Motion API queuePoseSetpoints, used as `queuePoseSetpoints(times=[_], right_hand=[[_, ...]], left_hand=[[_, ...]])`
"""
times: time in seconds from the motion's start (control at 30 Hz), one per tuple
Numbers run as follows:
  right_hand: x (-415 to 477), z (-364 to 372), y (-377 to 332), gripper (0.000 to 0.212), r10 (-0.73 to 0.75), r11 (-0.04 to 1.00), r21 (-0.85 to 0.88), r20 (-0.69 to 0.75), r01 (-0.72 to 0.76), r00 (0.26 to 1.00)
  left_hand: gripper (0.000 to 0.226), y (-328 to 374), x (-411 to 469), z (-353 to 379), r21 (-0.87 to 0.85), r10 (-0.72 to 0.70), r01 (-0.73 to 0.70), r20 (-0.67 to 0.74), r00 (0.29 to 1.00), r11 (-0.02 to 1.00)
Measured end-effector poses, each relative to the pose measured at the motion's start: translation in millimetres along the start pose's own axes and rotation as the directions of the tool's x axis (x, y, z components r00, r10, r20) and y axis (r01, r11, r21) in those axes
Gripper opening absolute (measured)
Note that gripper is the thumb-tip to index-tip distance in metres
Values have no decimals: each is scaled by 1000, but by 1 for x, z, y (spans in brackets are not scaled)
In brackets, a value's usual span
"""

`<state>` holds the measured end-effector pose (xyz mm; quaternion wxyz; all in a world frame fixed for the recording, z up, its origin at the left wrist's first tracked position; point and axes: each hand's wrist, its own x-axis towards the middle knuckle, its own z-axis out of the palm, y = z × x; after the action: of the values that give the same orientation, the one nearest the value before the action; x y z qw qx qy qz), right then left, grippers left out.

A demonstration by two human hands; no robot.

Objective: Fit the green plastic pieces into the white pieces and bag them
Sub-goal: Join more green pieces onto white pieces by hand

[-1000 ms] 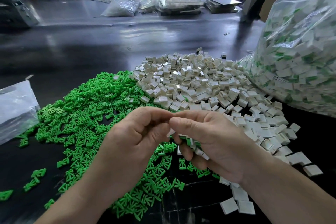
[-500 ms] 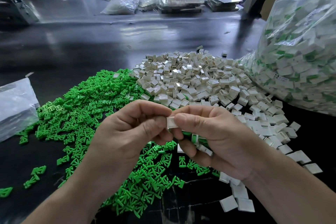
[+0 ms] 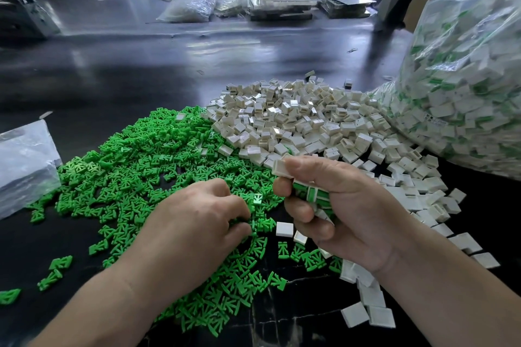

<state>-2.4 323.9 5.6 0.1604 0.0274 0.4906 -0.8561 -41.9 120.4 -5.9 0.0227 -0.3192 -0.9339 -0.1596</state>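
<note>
Left hand (image 3: 194,222): fingers (image 3: 225,200) curled into green pieces (image 3: 141,166), probably picking one; grip hidden. Right hand (image 3: 344,214) pinches white piece (image 3: 282,168) at fingertips, ready for insertion, finished ones (image 3: 310,194) palmed. Beyond the fingers, white pile (image 3: 296,121); bag (image 3: 465,87) far right.

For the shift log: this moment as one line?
left hand: fingertips in green pile, grasp unclear | right hand: pinches white piece, fitted pieces in palm | bag: holds fitted pieces

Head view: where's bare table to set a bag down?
Wide bare table beyond the green pile and white pile, before the far clutter. Thin strip by the flat bag, near left. Centre and right, by the filled bag, crowded.
</note>
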Motion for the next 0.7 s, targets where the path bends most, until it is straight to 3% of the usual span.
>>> queuePoseSetpoints(times=[0.23,0.3,0.37,0.43,0.5,0.6,0.7], right_hand=[[2,0,2,13,2,999,-36,-7,-2,1000],[1,0,2,13,-4,999,-51,-16,3,1000],[1,0,2,11,-16,997,-81,-25,14,1000],[1,0,2,10,-22,991,-130,-35,17,999],[1,2,4,10,-24,985,-172,-33,18,999],[0,6,6,10,-9,978,-210,-46,-1,999],[-1,8,7,2,-15,964,-266,-66,-4,998]], left_hand=[[17,5,0,3,83,63,-59,-43,997,995],[12,3,-1,3,-4,23,-23,-69,997,1000],[10,-1,-1,1,-236,-98,66,-125,987,970],[5,-6,2,-2,-571,-246,127,-136,960,811],[21,-7,4,-5,-837,-297,114,-60,953,536],[20,0,6,-3,-950,-277,97,11,961,298],[11,7,4,2,-970,-283,98,32,959,221]])
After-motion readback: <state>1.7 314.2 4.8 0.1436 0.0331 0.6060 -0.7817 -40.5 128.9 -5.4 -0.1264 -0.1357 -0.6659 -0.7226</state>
